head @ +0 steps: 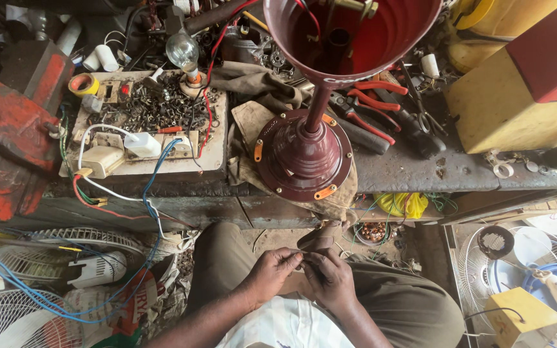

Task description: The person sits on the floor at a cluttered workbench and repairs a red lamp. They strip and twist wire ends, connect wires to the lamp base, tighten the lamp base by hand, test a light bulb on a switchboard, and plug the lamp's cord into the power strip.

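Both hands (301, 274) pinching small part

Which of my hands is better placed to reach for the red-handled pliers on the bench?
Probably the right hand: the red-handled pliers lie right of the maroon fan base, on that hand's side. The left hand would cross over.

Soft, even daylight fills the scene, brightest at the right where the yellow box (517, 106) glows. Shadows stay mild, deepest under the tabletop (414, 171) edge. A small glint sits on the light bulb (182, 50). Focus is sharp throughout; the wide lens bends the edges.
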